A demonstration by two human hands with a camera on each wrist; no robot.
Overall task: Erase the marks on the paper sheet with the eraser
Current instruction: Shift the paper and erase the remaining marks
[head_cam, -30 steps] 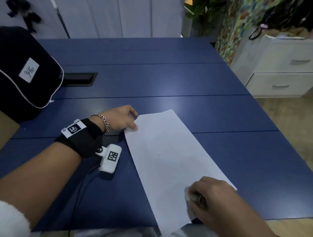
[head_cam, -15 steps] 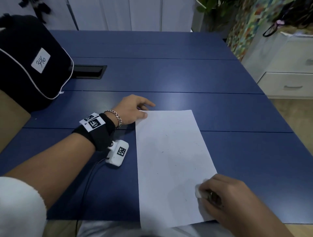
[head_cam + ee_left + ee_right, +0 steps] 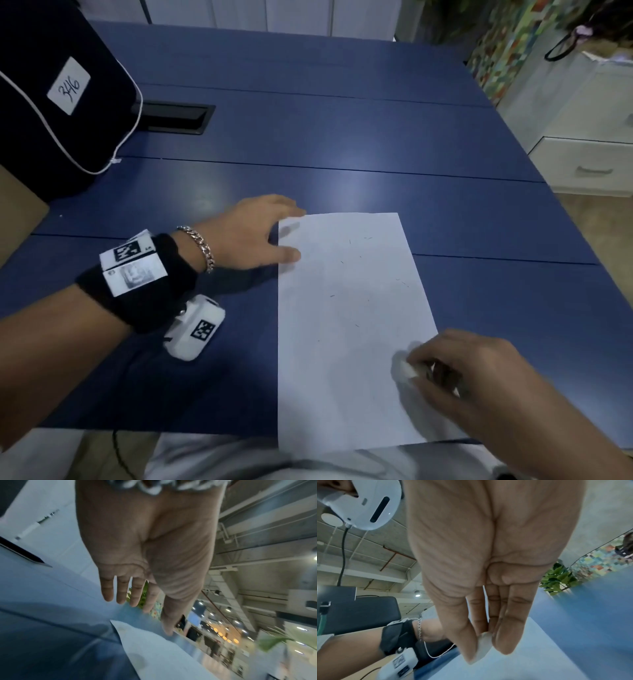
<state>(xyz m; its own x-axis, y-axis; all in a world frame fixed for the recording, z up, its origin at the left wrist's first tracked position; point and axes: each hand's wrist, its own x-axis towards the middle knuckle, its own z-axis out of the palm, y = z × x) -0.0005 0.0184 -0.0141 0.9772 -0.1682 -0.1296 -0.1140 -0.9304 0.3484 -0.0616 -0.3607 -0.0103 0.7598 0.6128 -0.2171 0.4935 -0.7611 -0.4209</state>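
A white paper sheet (image 3: 346,329) lies lengthwise on the blue table (image 3: 342,144), its near end hanging over the front edge. Small dark specks and short marks are scattered over its upper half. My right hand (image 3: 421,371) pinches a small white eraser (image 3: 404,370) between thumb and fingers and holds it on the sheet's lower right part; the right wrist view shows the eraser (image 3: 483,649) at the fingertips just above the sheet (image 3: 513,662). My left hand (image 3: 291,240) lies with straight fingers at the sheet's top left corner, its thumb resting on the paper (image 3: 154,649).
A black bag (image 3: 51,102) with a white label stands at the table's back left. A black cable slot (image 3: 174,118) is set into the tabletop beside it. White drawers (image 3: 582,161) stand off the table to the right.
The sheet has turned from slanted to nearly straight in front of me. My left hand has moved with its top corner. My right hand with the eraser has shifted to the right on the sheet.
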